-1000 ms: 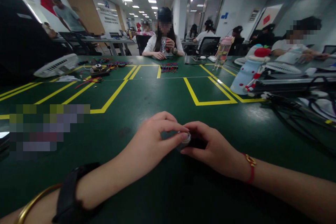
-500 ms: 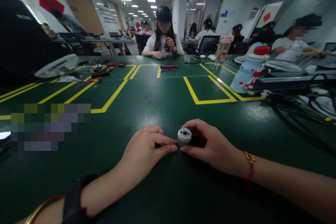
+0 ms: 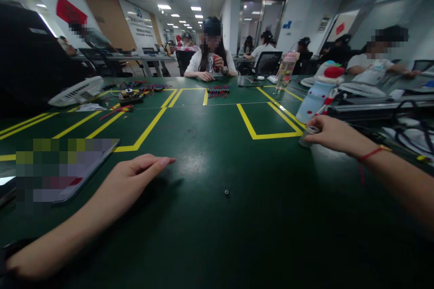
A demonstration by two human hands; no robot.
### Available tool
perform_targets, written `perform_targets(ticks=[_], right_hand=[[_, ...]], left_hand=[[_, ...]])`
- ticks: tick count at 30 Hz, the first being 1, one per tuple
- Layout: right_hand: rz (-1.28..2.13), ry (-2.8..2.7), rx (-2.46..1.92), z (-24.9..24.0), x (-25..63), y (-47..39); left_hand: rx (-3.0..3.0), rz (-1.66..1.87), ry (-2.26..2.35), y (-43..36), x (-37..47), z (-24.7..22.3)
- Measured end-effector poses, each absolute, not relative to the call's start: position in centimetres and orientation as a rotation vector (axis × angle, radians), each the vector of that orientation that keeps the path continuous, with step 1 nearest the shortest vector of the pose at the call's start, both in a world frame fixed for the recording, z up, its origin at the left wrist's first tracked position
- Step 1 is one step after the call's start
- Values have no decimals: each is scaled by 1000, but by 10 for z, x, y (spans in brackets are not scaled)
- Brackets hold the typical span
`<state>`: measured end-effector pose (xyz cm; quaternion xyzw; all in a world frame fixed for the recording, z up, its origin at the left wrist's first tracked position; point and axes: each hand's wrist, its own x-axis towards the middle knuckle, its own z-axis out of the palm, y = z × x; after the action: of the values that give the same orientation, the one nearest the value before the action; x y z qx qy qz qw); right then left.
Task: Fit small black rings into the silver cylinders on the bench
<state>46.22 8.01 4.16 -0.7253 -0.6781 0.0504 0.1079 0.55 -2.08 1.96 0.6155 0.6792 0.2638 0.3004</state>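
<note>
My right hand [image 3: 330,137] is closed around a short grey metal cylinder [image 3: 307,139] on the right side of the table, beside the yellow tape corner. The cylinder is blurred and partly covered by my fingers. On the left, my left hand [image 3: 139,172] holds nothing that I can see, its fingers stretched out to the right above the green table [image 3: 190,226]. A tiny round metal piece with a dark centre, like a small nut [image 3: 227,193], lies between my hands, touched by neither.
A flat tablet-like thing [image 3: 88,172], partly blurred out, lies by my left forearm. A blue bottle [image 3: 310,101], cables [image 3: 412,119] and a white fan [image 3: 77,92] stand or lie around. Wired parts [image 3: 219,91] lie at the far edge, before a seated person [image 3: 212,61].
My right hand has carried the metal cylinder from the middle to the right. My left hand has drawn back leftward. The tiny metal piece now shows where the hands were.
</note>
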Motion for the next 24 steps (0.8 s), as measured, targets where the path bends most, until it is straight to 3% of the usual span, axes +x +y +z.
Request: perform_targets(ticks=[4, 8, 11, 13, 16, 21, 24], right_hand=[[86, -1882, -2341, 41, 511, 99], [-73, -1886, -2321, 39, 494, 92], [-204, -2004, -2057, 31, 435, 66], [-66, -2273, -1533, 22, 388, 42], [47, -2504, -1085, 8, 332, 6], [322, -2711, -796, -3, 303, -19], [254, -2662, -845, 5, 318, -9]], left_hand=[[1439, 703, 1927, -20, -18, 7], [1442, 738, 1902, -20, -13, 6], [1446, 789, 1932, -20, -3, 11], [1457, 799, 1944, -21, 1, 14], [1480, 783, 1956, -22, 3, 14], [1493, 770, 1957, -21, 2, 13], [1453, 802, 1941, -22, 2, 13]])
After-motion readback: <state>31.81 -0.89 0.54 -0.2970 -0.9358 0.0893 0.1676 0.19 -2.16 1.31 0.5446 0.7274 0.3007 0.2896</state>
